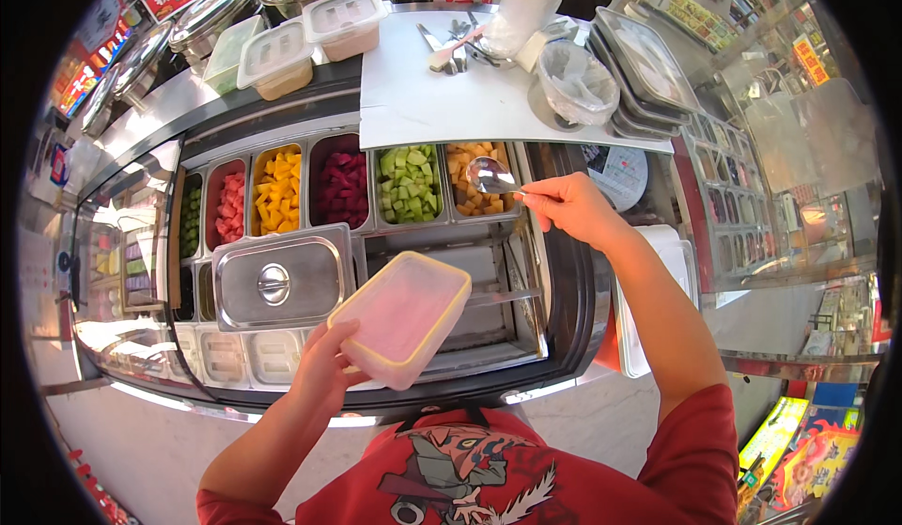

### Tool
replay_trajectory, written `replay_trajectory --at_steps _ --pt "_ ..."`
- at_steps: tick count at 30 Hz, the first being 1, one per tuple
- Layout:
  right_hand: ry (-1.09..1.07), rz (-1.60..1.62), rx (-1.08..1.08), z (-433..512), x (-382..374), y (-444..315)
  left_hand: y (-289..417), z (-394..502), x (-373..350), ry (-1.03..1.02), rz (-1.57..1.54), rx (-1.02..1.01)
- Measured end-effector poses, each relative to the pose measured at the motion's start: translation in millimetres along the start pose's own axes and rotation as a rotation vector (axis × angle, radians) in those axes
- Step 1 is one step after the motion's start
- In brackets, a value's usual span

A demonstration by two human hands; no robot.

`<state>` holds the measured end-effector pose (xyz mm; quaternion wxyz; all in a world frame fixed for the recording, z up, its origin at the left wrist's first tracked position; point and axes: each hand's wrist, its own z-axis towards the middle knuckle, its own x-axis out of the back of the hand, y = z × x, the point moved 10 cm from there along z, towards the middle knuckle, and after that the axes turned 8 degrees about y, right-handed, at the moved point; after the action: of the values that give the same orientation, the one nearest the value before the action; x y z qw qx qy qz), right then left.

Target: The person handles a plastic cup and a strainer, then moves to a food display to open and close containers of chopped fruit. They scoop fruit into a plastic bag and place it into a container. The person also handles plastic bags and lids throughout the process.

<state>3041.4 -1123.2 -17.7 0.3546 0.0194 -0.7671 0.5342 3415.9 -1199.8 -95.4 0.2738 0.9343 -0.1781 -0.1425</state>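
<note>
My left hand [328, 359] holds a translucent plastic container [405, 310] with a yellow rim and pinkish contents by its left corner. It is tilted above the front of the refrigerated counter. My right hand [571, 204] grips the handle of a metal serving spoon [490, 174], its bowl over a pan of orange cubed fruit [479, 201]. To the left stand pans of cubed green melon [409, 183], dark red-purple fruit [343, 190], yellow mango-like cubes [277, 193] and pink-red cubes [230, 204]. Whether the spoon touches the fruit is unclear.
A steel pan lid [282, 278] lies left of the container. Behind the pans, a white board [423, 109] carries knives [458, 49], a bag-lined bowl [578, 84] and stacked trays [648, 60]. Lidded tubs [275, 56] stand back left. Curved glass [127, 257] closes the left side.
</note>
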Motion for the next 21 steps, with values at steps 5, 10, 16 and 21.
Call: replay_trajectory --at_steps 5,10,16,21 --pt "0.336 -0.497 0.264 -20.4 33.8 22.6 -11.4 39.3 -32.9 -0.013 0.093 0.157" --pt "0.595 -0.560 0.312 -35.5 63.4 84.5 -27.4 88.4 -69.9 0.020 0.070 0.369" --pt "0.833 -0.771 0.155 -38.6 61.1 134.5 -62.1 179.9 -89.4 0.078 -0.084 0.513" --pt "0.796 -0.834 -0.003 -28.5 58.3 150.8 -107.5 258.1 -77.5 0.163 -0.171 0.508"
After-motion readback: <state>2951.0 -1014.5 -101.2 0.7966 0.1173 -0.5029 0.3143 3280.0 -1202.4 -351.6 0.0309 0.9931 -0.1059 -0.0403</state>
